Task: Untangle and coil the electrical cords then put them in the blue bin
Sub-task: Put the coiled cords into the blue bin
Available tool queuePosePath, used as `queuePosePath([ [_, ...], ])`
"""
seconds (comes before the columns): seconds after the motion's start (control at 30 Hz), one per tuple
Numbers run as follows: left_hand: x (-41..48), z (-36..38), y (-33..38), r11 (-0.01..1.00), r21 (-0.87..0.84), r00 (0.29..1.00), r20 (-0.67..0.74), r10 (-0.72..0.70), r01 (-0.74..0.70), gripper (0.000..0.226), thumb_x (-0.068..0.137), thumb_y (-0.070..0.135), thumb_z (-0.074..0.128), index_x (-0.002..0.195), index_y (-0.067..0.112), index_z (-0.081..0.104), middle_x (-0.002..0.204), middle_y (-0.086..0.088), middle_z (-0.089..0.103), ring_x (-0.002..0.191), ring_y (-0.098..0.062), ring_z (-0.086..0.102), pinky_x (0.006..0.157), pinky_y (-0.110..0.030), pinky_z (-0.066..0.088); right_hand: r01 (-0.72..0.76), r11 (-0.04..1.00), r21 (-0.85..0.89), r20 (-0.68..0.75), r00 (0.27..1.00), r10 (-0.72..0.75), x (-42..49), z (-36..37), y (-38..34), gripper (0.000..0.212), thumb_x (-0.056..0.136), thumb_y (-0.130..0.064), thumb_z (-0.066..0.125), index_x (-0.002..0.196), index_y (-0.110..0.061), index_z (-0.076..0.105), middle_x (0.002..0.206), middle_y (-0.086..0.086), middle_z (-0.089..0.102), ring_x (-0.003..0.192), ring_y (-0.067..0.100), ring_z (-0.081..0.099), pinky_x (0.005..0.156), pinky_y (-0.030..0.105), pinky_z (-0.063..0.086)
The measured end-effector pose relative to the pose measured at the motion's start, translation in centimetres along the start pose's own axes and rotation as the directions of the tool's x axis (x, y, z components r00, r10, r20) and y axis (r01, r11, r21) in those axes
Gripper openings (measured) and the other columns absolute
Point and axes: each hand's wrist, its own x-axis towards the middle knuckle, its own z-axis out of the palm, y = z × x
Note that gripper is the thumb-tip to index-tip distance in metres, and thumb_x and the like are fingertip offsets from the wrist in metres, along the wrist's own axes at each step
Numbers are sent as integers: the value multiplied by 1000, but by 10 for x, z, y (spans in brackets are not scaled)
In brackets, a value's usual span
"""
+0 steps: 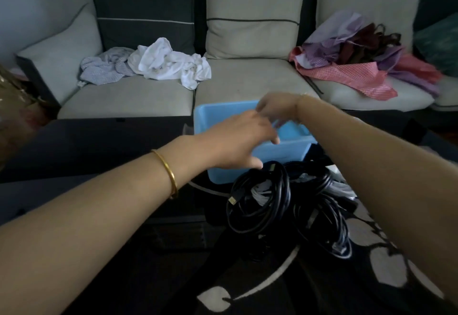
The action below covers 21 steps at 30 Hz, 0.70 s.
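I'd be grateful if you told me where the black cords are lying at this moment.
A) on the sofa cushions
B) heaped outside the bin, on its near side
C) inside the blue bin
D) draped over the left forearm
B: the black cords lie in a coiled heap outside the blue bin, on its side nearest the camera.

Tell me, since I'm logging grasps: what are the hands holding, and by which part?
The left hand holds nothing, relaxed above the blue bin. The right hand is too blurred to tell. The black cords lie in front of it.
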Motion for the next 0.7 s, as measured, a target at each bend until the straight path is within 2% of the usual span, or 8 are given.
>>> queuePosePath([
  [0.1, 14, 14, 22, 990, 51, 991, 43, 130, -132, 52, 81, 15, 66, 132, 23, 54, 126, -3, 45, 111, -21, 41, 86, -28, 33, 148, 921, 362, -345, 939, -15, -52, -18, 18, 21, 91, 5, 41, 98, -7, 56, 80, 14, 60, 56, 14, 59, 54, 27, 50],
  [0.2, 20, 17, 29, 966, 117, 973, 69, 221, -228, 46, 76, 10, 65, 120, 22, 64, 119, -5, 51, 105, -24, 45, 86, -33, 37, 81, 972, 222, -600, 797, 71, -91, -11, 46, 18, 83, 0, 42, 83, 0, 60, 80, 22, 64, 65, 32, 64, 65, 44, 57],
  [0.33, 13, 19, 32, 950, 226, 964, 203, 170, -215, 45, 82, 18, 62, 126, 28, 55, 124, 7, 51, 116, -19, 40, 94, -35, 40, -240, 958, -156, -412, 897, 158, -122, 13, 59, 20, 85, -13, 47, 66, -8, 45, 84, 13, 58, 81, 33, 61, 74, 37, 51],
  [0.4, 9, 22, 34, 950, 248, 976, 152, 155, -189, 38, 85, 17, 59, 122, 26, 55, 121, 9, 55, 119, -19, 42, 93, -39, 43, -291, 928, -234, -361, 912, 196, -119, 29, 63, 13, 88, -17, 49, 78, -9, 48, 88, 7, 48, 89, 31, 59, 78, 36, 49],
  [0.5, 5, 23, 34, 951, 251, 982, 100, 162, -182, 34, 86, 17, 59, 119, 22, 56, 119, 5, 58, 120, -20, 47, 90, -41, 45, -311, 933, -181, -362, 903, 231, -86, 51, 84, 39, 77, -26, 54, 109, -3, 53, 100, 6, 59, 97, 31, 61, 81, 37, 51],
  [0.57, -1, 20, 31, 955, 241, 983, 103, 151, -172, 32, 87, 20, 60, 118, 19, 54, 119, 3, 57, 117, -20, 49, 87, -40, 46, -301, 948, -106, -396, 887, 238, -78, 59, 91, 52, 77, -23, 55, 122, -1, 42, 101, 13, 60, 97, 34, 60, 79, 39, 50],
  [0.63, -10, 17, 26, 967, 203, 988, 31, 151, -154, 28, 86, 21, 60, 113, 14, 54, 109, -3, 60, 107, -25, 55, 78, -40, 48, -292, 956, 13, -433, 861, 269, -87, 60, 84, 53, 82, -14, 57, 127, 0, 31, 100, 15, 58, 99, 36, 60, 79, 42, 49],
  [0.7, -20, 10, 24, 982, 138, 988, -72, 139, -128, 26, 84, 23, 64, 105, 11, 56, 94, -8, 62, 91, -30, 60, 69, -42, 50, -292, 954, 69, -413, 862, 293, -97, 56, 78, 40, 82, -10, 60, 117, 1, 44, 97, 16, 60, 95, 35, 62, 77, 41, 52],
])
